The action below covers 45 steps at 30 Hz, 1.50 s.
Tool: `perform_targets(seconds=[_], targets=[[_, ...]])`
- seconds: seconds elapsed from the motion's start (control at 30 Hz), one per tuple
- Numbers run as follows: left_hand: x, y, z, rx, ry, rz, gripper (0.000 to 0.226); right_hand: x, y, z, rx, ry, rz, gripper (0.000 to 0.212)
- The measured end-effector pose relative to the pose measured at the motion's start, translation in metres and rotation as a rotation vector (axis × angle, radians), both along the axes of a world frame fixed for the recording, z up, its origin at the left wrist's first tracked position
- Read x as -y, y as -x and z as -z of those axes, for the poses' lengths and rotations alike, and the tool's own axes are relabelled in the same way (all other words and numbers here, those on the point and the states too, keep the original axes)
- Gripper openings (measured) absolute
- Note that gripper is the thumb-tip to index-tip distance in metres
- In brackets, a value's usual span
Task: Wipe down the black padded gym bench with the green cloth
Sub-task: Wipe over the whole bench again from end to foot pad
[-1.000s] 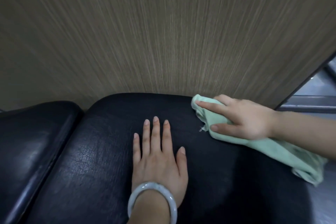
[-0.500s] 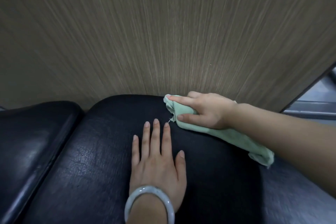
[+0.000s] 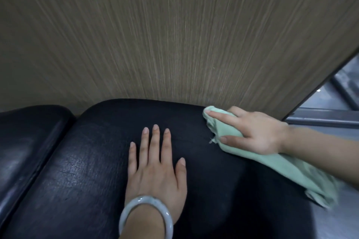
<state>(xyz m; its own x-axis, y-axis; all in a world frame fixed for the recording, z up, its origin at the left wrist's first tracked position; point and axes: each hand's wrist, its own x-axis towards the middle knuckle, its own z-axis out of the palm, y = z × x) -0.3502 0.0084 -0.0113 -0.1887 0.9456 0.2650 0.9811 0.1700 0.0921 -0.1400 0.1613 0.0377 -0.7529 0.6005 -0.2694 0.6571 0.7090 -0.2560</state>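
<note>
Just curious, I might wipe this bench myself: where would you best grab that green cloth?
Probably the bunched front end of the cloth, from above, where the right hand holds it on the bench; the loose tail trails off the edge.

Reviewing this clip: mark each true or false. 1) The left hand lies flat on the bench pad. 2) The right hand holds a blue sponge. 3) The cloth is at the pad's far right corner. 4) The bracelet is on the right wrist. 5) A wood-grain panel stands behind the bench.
1) True: the left hand lies flat, fingers straight, on the bench pad.
2) False: the right hand holds a green cloth.
3) True.
4) False: the bracelet is on the left wrist.
5) True: the wood-grain panel stands behind it.
</note>
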Motion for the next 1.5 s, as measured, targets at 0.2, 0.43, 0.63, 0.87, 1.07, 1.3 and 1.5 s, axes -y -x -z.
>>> perform_targets(seconds=[0.2, 0.43, 0.63, 0.87, 1.07, 1.3, 1.5], targets=[[0.0, 0.001, -0.001, 0.005, 0.009, 0.005, 0.061, -0.012, 0.059, 0.004, -0.026, -0.038, 0.027, 0.064], [0.0, 0.001, -0.001, 0.001, 0.025, 0.003, 0.06, 0.0, 0.025, 0.007, -0.045, -0.065, 0.006, 0.065], [-0.001, 0.002, -0.003, 0.0, 0.063, 0.0, 0.069, 0.018, -0.021, 0.003, -0.02, -0.068, -0.001, 0.063], [-0.002, 0.002, 0.002, -0.027, 0.04, 0.007, 0.071, -0.002, 0.034, 0.003, -0.027, -0.039, 0.05, 0.068], [-0.001, 0.004, 0.001, -0.039, 0.031, 0.041, 0.07, 0.0, 0.033, 0.009, -0.082, -0.072, 0.069, 0.063], [-0.001, -0.004, -0.001, -0.05, 0.031, -0.006, 0.074, 0.025, -0.033, 0.004, -0.039, -0.115, 0.051, 0.064], [0.003, -0.081, -0.004, 0.057, 0.016, 0.004, 0.074, 0.032, -0.059, -0.002, 0.001, -0.073, 0.074, 0.059]])
